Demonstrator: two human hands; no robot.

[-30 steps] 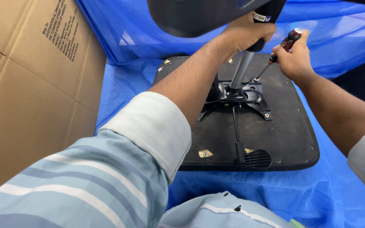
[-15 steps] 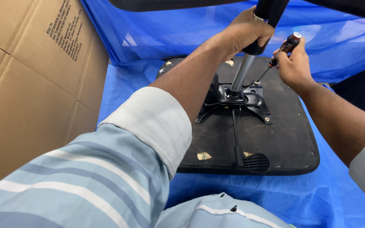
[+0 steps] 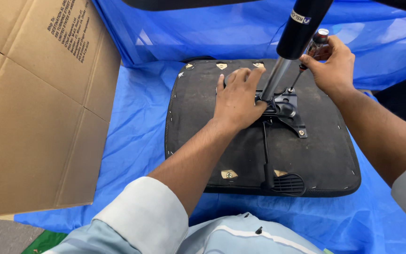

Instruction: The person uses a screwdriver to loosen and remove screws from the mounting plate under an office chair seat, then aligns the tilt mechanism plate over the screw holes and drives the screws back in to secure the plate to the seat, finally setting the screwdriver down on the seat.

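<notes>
Left hand (image 3: 237,99) lying flat and open, palm down, on the black underside of an overturned chair seat (image 3: 198,127), fingers spread and pointing away, fingertips close to the metal mounting plate (image 3: 285,109) at the seat's middle. Right hand (image 3: 332,66) closed around the handle of a screwdriver (image 3: 310,55), thumb and fingers wrapped on it; thin shaft slanting down and to the left, tip touching the plate just beside the foot of the gas cylinder (image 3: 292,44). Cylinder rising tilted from the plate, silver rod below and thick black tube above, passing between both hands and up out of view. Black lever (image 3: 265,150) running from the plate toward the near edge of the seat, ending beside a ribbed black vent. Small brass-coloured fittings visible near the seat corners. Seat resting on a blue plastic sheet (image 3: 137,127), which covers the floor and climbs behind. Large cardboard box (image 3: 34,108) standing on the left, near the seat but not touching it. Pale striped sleeves on both forearms.
</notes>
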